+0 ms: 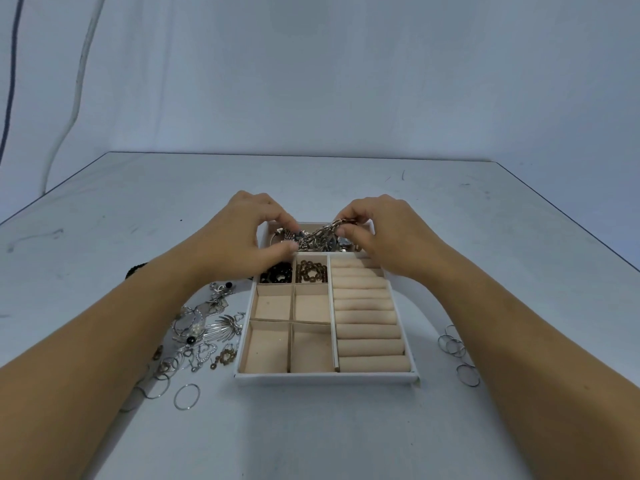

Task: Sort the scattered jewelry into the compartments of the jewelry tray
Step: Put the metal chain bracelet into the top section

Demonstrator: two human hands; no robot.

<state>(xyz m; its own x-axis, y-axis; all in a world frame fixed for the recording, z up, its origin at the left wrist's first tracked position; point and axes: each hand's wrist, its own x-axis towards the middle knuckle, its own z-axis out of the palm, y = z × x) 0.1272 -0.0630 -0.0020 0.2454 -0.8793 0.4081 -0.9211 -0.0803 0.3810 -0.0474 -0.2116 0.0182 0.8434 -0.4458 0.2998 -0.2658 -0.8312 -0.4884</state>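
Observation:
A white jewelry tray [325, 378] with beige lining stands in the middle of the table. Over its long far compartment, my left hand [242, 237] and my right hand [388, 233] each pinch one end of a silver metal watch band [317, 235]. More watches lie in that compartment beneath it. A black bead bracelet [277, 273] and a brown bead bracelet [311, 271] fill two small compartments just behind my hands. The four nearer small compartments [273, 308] hold nothing. Ring rolls [367, 317] fill the right side.
A heap of silver earrings, brooches and hoops [197, 334] lies left of the tray, with loose rings [187, 396] nearer me. Several thin silver rings [453, 346] lie right of the tray. A black bead strand [135, 270] peeks out behind my left wrist.

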